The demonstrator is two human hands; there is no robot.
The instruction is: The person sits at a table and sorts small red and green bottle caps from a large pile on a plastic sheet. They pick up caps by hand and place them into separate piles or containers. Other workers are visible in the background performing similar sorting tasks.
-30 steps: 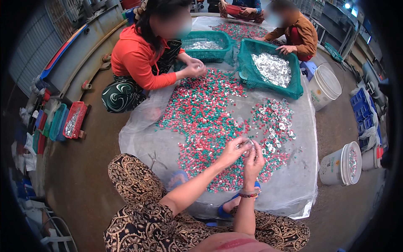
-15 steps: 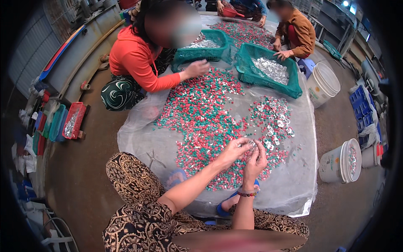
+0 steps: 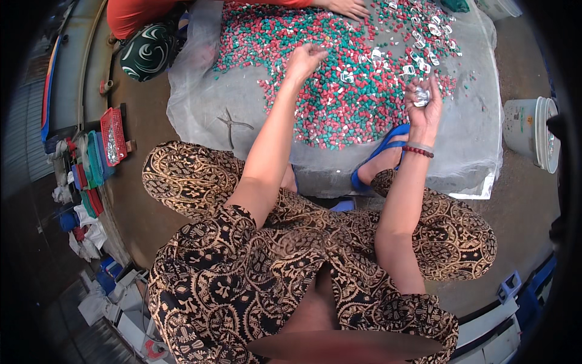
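A wide spread of small red, green and white pebble-like pieces point(image 3: 339, 115) covers the sheet in front of me. Over its middle, my left hand point(image 3: 305, 61) has thumb and fingers pinched together; what they hold, if anything, is too small to make out. My right hand point(image 3: 429, 109) is palm up at the right edge of the spread, its fingers curled round shiny silver metal pieces point(image 3: 419, 96). Just beyond it lie several loose silver looped tabs point(image 3: 418, 63), scattered among the coloured pieces. A bright tab point(image 3: 347, 77) rests among the pebbles near my left hand.
Pliers point(image 3: 230, 125) lie on the grey translucent sheet point(image 3: 200, 112) at left. A co-worker's hand point(image 3: 348, 7) reaches over the far side of the spread. A white bucket point(image 3: 522, 130) stands at right; a red basket point(image 3: 112, 128) is on the floor at left.
My hands, together over the spread before, are now apart: the left to the left, the right to the right with the silver pieces. The view has tipped down. The co-worker's hand now lies flat.
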